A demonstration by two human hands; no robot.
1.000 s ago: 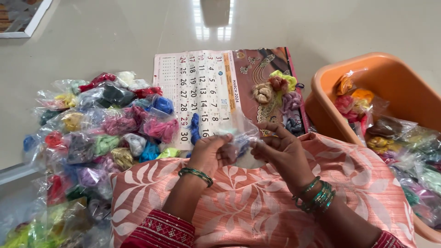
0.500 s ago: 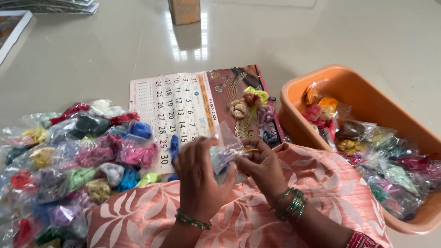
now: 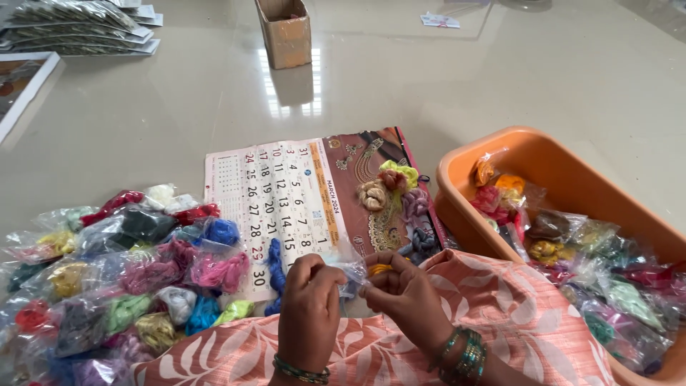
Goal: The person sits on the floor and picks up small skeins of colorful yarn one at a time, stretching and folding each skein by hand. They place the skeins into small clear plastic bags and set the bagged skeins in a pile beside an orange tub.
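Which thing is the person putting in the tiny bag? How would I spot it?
Find the orange tub on the right, then look left past the calendar to the two hands on the pink leafy cloth. Between the left hand and right hand sits a small clear bag with a little yellow-orange thread bundle at its mouth. It is the only bundle pinched in fingers.

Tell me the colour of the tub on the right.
Orange; the tub shows clearly in the head view.

Bagged thread bundles [image 3: 136, 271] left, calendar [image 3: 286, 200] centre, tub [image 3: 564, 179] right, cardboard box [image 3: 284, 32] behind.
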